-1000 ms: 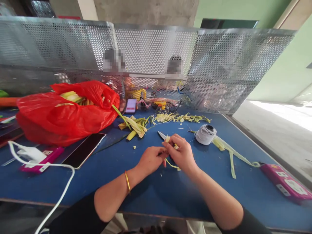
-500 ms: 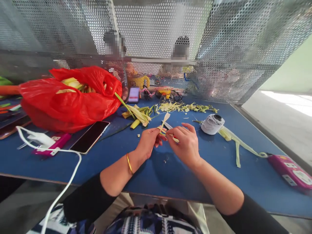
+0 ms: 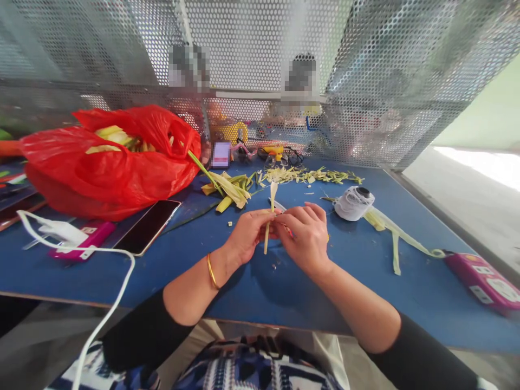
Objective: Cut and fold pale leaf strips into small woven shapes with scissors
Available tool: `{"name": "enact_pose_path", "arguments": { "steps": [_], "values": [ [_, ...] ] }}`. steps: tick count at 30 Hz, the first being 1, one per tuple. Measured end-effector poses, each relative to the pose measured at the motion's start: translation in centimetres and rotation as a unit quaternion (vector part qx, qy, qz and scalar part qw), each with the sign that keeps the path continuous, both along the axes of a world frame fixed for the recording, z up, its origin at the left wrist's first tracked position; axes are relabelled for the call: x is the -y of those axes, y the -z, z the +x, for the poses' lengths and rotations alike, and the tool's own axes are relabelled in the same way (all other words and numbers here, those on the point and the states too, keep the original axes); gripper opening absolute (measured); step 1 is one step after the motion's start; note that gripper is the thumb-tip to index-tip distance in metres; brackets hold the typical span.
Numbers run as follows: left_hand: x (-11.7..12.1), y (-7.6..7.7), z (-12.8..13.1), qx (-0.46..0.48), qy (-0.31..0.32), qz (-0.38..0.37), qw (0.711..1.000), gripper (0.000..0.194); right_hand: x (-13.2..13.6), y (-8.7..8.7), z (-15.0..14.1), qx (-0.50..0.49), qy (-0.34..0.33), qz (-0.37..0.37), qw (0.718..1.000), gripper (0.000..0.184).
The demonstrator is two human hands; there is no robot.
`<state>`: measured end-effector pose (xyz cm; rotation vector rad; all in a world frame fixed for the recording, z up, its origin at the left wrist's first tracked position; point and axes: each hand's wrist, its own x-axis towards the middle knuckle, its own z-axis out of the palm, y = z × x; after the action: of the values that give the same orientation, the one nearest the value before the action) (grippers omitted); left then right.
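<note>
Over the blue table my left hand and my right hand meet, fingers pinched together. Between them stands a thin pale yellow-green leaf strip, nearly upright, sticking out above and below the fingers. My left hand pinches the strip. My right hand is closed on a small knife whose blade tip shows just past the fingers. A gold bangle sits on my left wrist.
A red plastic bag of leaves lies at the left, with cut leaf pieces beside it and trimmings at the back. A spool of white thread, a dark phone, pink devices and a white cable lie around. Perforated metal screens close the back.
The view has tilted downward. The leaf strip has turned from leaning right to nearly upright, and my hands have closed up against each other around it.
</note>
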<state>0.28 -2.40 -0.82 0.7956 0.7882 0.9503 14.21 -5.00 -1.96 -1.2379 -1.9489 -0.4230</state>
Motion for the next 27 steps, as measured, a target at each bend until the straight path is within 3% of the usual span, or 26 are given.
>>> {"name": "enact_pose_path", "arguments": {
  "steps": [4, 10, 13, 16, 20, 23, 27],
  "values": [
    [-0.1, 0.4, 0.1, 0.005, -0.017, -0.010, 1.000, 0.015, -0.1, 0.0, 0.1, 0.025, -0.014, -0.002, 1.000, 0.022],
    [-0.3, 0.8, 0.2, -0.014, -0.028, 0.018, 0.999, 0.022, -0.2, -0.3, -0.2, 0.154, -0.126, 0.028, 0.980, 0.028],
    [-0.1, 0.7, 0.3, -0.019, -0.013, 0.036, 0.999, 0.025, -0.1, -0.4, -0.2, 0.166, -0.129, 0.040, 0.977, 0.025],
    [0.1, 0.5, 0.4, -0.039, -0.003, 0.050, 0.998, 0.031, 0.0, -0.3, -0.3, 0.099, -0.125, 0.021, 0.987, 0.020],
    [0.2, 0.3, 0.3, -0.055, 0.025, 0.048, 0.997, 0.033, -0.1, 0.0, -0.4, -0.096, -0.062, -0.071, 0.991, 0.016],
    [0.2, 0.3, 0.2, -0.059, 0.039, 0.044, 0.996, 0.031, -0.5, 0.3, -0.3, -0.211, -0.006, -0.168, 0.963, 0.018],
    [0.0, 0.2, 0.1, -0.070, 0.053, 0.043, 0.995, 0.023, -1.1, 0.6, -0.1, -0.287, 0.014, -0.260, 0.922, 0.020]
  ]
}}
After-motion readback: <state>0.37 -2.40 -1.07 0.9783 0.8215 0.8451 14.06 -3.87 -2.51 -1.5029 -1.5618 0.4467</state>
